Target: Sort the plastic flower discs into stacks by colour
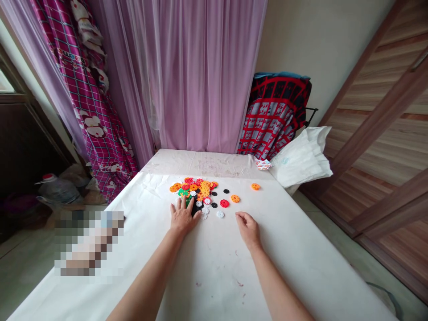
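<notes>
Single view: head-worn camera, looking forward and down from above near edge of surface (301,267). Wide view, both hands, left (183,216) and right (248,228), near middle, forearms entering from bottom. Far edge of surface around mid-height, curtain (207,76) beyond; floor (377,249) at sides. No second view, nothing shared.

Bearings taken from the disc pile (204,187), twelve pointing away from the wearer. The pile lies on the table (284,249). Left hand (183,217): at seven, touching the pile's near edge. Right hand (248,227): four, apart from it. Loose discs (235,199): mostly near three. Packet (263,164): two, on the table; bag (301,156) just beyond. Curtain (207,80): twelve, behind the table. Bottle (60,191): nine, off the table.
</notes>
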Motion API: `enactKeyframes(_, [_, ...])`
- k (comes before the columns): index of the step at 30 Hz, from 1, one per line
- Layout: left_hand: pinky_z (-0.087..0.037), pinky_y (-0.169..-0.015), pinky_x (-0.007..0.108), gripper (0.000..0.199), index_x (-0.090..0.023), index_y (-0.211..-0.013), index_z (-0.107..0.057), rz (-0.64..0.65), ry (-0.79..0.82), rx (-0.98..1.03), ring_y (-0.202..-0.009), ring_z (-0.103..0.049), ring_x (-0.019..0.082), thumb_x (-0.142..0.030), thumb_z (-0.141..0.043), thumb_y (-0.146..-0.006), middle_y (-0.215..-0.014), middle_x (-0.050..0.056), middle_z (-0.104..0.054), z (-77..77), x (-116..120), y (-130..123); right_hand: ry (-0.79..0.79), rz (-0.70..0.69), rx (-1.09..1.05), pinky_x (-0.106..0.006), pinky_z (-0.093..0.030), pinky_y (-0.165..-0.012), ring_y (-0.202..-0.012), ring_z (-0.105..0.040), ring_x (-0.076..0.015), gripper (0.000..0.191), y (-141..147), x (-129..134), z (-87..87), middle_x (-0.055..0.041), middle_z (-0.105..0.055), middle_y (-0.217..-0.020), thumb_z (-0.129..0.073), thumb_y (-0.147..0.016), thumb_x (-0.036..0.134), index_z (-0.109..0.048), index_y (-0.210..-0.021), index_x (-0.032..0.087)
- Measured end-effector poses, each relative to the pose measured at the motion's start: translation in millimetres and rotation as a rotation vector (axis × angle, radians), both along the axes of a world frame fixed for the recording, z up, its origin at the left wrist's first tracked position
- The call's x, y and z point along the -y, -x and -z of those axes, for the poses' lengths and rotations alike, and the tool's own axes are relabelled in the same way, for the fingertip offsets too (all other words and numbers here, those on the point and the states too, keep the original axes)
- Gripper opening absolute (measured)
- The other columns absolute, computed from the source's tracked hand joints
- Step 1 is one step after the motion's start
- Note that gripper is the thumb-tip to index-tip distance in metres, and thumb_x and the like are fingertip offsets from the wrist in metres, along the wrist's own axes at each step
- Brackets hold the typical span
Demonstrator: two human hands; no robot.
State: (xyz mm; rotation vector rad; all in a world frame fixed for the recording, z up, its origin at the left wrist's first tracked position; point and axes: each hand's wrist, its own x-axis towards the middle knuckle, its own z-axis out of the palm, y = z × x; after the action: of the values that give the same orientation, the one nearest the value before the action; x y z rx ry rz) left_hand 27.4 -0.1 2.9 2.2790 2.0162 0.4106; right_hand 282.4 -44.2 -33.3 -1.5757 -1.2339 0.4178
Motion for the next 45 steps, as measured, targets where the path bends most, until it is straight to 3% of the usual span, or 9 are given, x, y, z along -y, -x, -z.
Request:
enactKeyframes(3, [-0.027, -0.112, 0.063, 0.058, -0.018, -0.147, -0.045, -0.059, -0.085, 0.032, -0.145, -0.031, 0.04, -0.045, -0.035, -0.096, -0.157, 0.02, -0.035, 2.0, 7, 5, -0.01, -0.067, 0.185, -0.035, -0.056, -0.073, -0.073, -0.068, -0.0214, 0.03, 7, 15, 0.7, -0.0076, -0.075, -0.086, -0.048, -0.08, 0.039, -0.072, -0.085, 0.021])
enactKeyframes(5, [-0.027, -0.114, 0.06, 0.056, -0.018, -0.146, -0.046, -0.044, -0.142, 0.04, -0.145, -0.032, 0.037, -0.042, -0.033, -0.097, -0.156, 0.018, -0.038, 7.5, 19, 9, -0.05, -0.116, 0.349, -0.036, -0.055, -0.083, -0.087, -0.068, -0.0224, 0.03, 13, 22, -1.4, -0.0095, -0.074, -0.098, -0.048, -0.081, 0.032, -0.072, -0.094, 0.021])
enactKeyframes(9, [-0.022, -0.119, 0.054, 0.056, -0.023, -0.145, -0.048, 0.168, -0.184, 0.002, -0.147, -0.029, 0.031, -0.049, -0.037, -0.097, -0.158, 0.011, -0.037, 24.2, 49, 12, -0.061, -0.253, 0.678, -0.04, -0.045, -0.101, -0.119, -0.057, -0.0256, 0.041, 29, 23, -11.1, -0.0099, -0.063, -0.13, -0.053, -0.085, 0.026, -0.065, -0.124, 0.024])
enactKeyframes(14, [-0.021, -0.12, 0.052, 0.06, -0.026, -0.145, -0.047, 0.249, -0.135, -0.042, -0.147, -0.028, 0.03, -0.057, -0.037, -0.095, -0.159, 0.009, -0.036, 30.7, 72, 8, 0.053, -0.304, 0.83, -0.043, -0.043, -0.1, -0.125, -0.052, -0.0283, 0.041, 50, 6, -21.3, -0.0126, -0.058, -0.139, -0.054, -0.089, 0.028, -0.061, -0.129, 0.024])
enactKeyframes(19, [-0.023, -0.12, 0.053, 0.056, -0.024, -0.143, -0.05, 0.169, -0.055, -0.021, -0.146, -0.031, 0.031, -0.052, -0.041, -0.095, -0.157, 0.011, -0.039, 20.9, 71, 6, 0.088, -0.327, 0.852, -0.044, -0.044, -0.097, -0.12, -0.055, -0.0277, 0.031, 56, -2, -21.0, -0.0095, -0.064, -0.131, -0.052, -0.091, 0.027, -0.068, -0.118, 0.027])
enactKeyframes(23, [-0.024, -0.119, 0.054, 0.054, -0.023, -0.141, -0.051, 0.124, -0.044, 0.004, -0.145, -0.033, 0.031, -0.049, -0.043, -0.095, -0.155, 0.012, -0.041, 17.4, 70, 6, 0.045, -0.337, 0.801, -0.041, -0.046, -0.094, -0.113, -0.057, -0.026, 0.035, 51, -5, -14.1, -0.0087, -0.067, -0.123, -0.048, -0.09, 0.017, -0.07, -0.115, 0.026])
enactKeyframes(32, [-0.028, -0.116, 0.056, 0.048, -0.022, -0.138, -0.054, 0.086, -0.171, 0.112, -0.144, -0.035, 0.03, -0.042, -0.042, -0.096, -0.152, 0.014, -0.045, 29.7, 67, 14, -0.004, -0.328, 0.681, -0.037, -0.048, -0.095, -0.103, -0.061, -0.0238, 0.035, 44, -13, -9.4, -0.0083, -0.07, -0.111, -0.05, -0.087, 0.015, -0.071, -0.114, 0.024])
enactKeyframes(40, [-0.037, -0.111, 0.055, 0.045, -0.024, -0.135, -0.055, -0.023, -0.249, 0.244, -0.137, -0.045, 0.03, -0.036, -0.046, -0.092, -0.146, 0.012, -0.053, 31.9, 26, 35, 0.016, -0.314, 0.635, -0.038, -0.05, -0.091, -0.1, -0.062, -0.0247, 0.026, 44, -12, -8.9, -0.0091, -0.07, -0.108, -0.056, -0.086, 0.021, -0.071, -0.108, 0.023])
enactKeyframes(45, [-0.041, -0.108, 0.054, 0.048, -0.021, -0.133, -0.056, -0.041, -0.276, 0.276, -0.133, -0.049, 0.032, -0.039, -0.046, -0.09, -0.142, 0.013, -0.056, 32.0, 0, 58, -0.059, -0.361, 0.53, -0.039, -0.049, -0.097, -0.107, -0.062, -0.0246, 0.039, 32, -13, -1.4, -0.0102, -0.069, -0.115, -0.056, -0.079, 0.017, -0.066, -0.117, 0.02])
